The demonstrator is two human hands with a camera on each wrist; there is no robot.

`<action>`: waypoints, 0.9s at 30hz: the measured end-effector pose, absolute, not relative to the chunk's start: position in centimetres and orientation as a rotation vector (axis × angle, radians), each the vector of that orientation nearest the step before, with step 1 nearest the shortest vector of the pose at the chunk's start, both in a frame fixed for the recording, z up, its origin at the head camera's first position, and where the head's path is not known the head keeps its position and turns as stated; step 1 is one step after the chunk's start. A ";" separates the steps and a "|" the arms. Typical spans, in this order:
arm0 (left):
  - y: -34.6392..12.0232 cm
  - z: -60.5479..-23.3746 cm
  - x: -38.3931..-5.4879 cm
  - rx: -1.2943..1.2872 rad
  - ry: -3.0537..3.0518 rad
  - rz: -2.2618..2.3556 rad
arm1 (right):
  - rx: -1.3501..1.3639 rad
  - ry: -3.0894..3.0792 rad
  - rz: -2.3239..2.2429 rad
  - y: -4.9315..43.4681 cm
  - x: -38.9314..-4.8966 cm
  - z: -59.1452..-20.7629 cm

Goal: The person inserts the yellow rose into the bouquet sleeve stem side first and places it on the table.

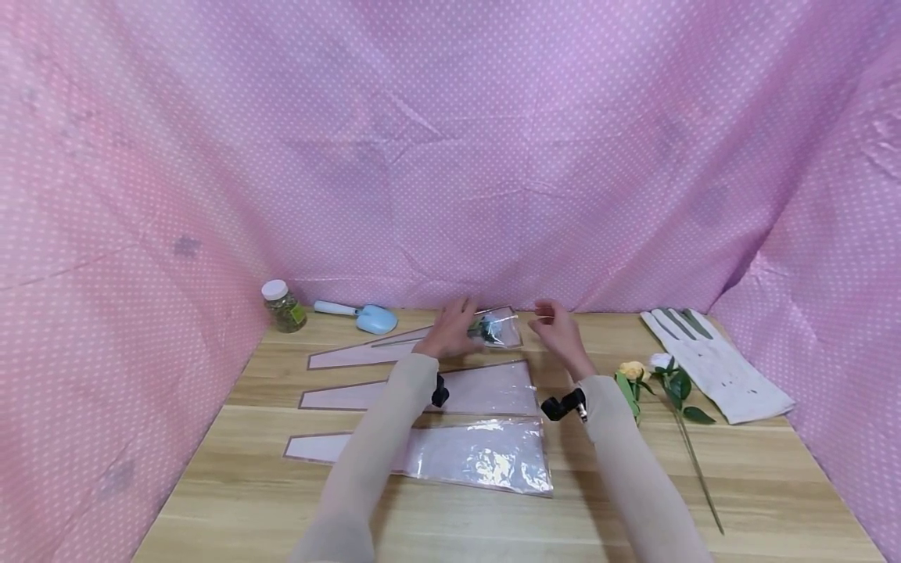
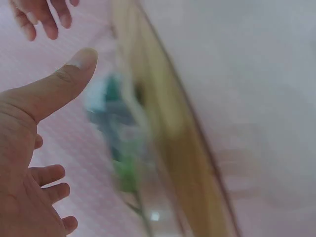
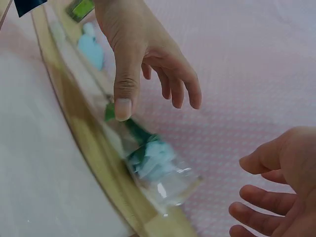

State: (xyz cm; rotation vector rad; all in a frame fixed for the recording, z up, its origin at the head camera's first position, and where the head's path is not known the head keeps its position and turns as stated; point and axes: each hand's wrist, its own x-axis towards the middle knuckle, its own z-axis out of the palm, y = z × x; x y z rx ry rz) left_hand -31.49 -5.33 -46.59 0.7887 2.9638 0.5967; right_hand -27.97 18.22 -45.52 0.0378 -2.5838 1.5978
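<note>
A light-blue artificial flower [image 3: 157,159] with green leaves lies inside the farthest clear plastic flower sleeve [image 1: 334,359], its bloom near the wide right end. Over the stem side of that sleeve is my left hand [image 1: 450,331], fingers relaxed and thumb spread, holding nothing. In the right wrist view its thumb overlaps the green stem just behind the bloom. Beyond the sleeve's wide end, my right hand [image 1: 560,336] hovers with loosely bent fingers and nothing in them. The left wrist view shows the flower blurred beside my left thumb.
Two more flat sleeves, a middle one [image 1: 486,391] and a near one [image 1: 479,453], lie in front. At the back left are a lidded jar [image 1: 285,309] and a blue trowel [image 1: 376,319]. To the right lie a yellow flower [image 1: 632,371], a white flower [image 1: 662,360] and gloves [image 1: 725,375].
</note>
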 end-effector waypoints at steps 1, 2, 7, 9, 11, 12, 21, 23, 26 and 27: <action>-5.3 -46.2 -31.3 0.799 2.968 0.598 | 0.048 -2.582 1.587 18.4 -27.7 -45.3; -5.2 -45.8 -31.0 0.800 2.966 0.613 | 0.057 -2.575 1.586 18.6 -27.4 -45.2; -5.0 -44.5 -29.3 0.809 2.995 0.719 | 0.092 -2.554 1.595 19.2 -25.6 -44.5; -4.9 -44.3 -28.4 0.811 3.008 0.793 | 0.111 -2.548 1.609 19.4 -24.7 -44.3; -5.0 -44.2 -27.3 0.820 3.007 0.877 | 0.133 -2.545 1.614 19.6 -23.8 -44.3; -5.0 -44.2 -26.7 0.827 3.001 0.920 | 0.139 -2.543 1.623 19.7 -23.4 -44.3; -5.5 -45.1 -22.0 0.825 2.950 1.036 | 0.161 -2.561 1.661 19.6 -20.2 -45.2; -5.6 -45.4 -21.0 0.789 2.916 1.058 | 0.162 -2.568 1.658 19.5 -19.6 -45.6; -5.7 -46.2 -19.9 0.779 2.868 1.031 | 0.158 -2.587 1.654 19.5 -18.8 -46.6; -5.8 -46.4 -19.6 0.779 2.852 1.020 | 0.161 -2.596 1.649 19.5 -18.5 -46.9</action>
